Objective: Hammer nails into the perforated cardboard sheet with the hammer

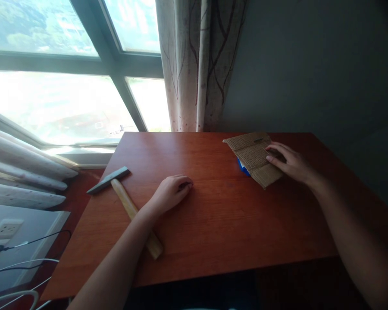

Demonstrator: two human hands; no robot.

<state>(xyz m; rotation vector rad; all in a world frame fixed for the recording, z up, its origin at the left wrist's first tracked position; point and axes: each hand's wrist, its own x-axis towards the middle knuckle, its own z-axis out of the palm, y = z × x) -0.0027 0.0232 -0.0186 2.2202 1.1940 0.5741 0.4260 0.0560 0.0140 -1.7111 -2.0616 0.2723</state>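
Observation:
My left hand [172,192] rests on the table, its fingers curled and thumb pressed towards the fingertips. Something small and dark may be between them, but I cannot make it out. Under my left forearm lies a hammer [126,200] with a grey metal head and a pale wooden handle, its head towards the window. My right hand [289,162] is at the right side of a creased piece of corrugated cardboard [250,155], thumb and fingers apart on its surface. A small dark mark or object shows near the cardboard's far edge. Beneath the cardboard, a blue object [243,168] is mostly hidden.
The reddish-brown wooden table [213,228] stands against a dark wall. Beyond its far left side are a window [67,107] and a patterned curtain [187,64]. At the lower left, a wall socket [6,229] has a plug in it, with cables trailing by the table.

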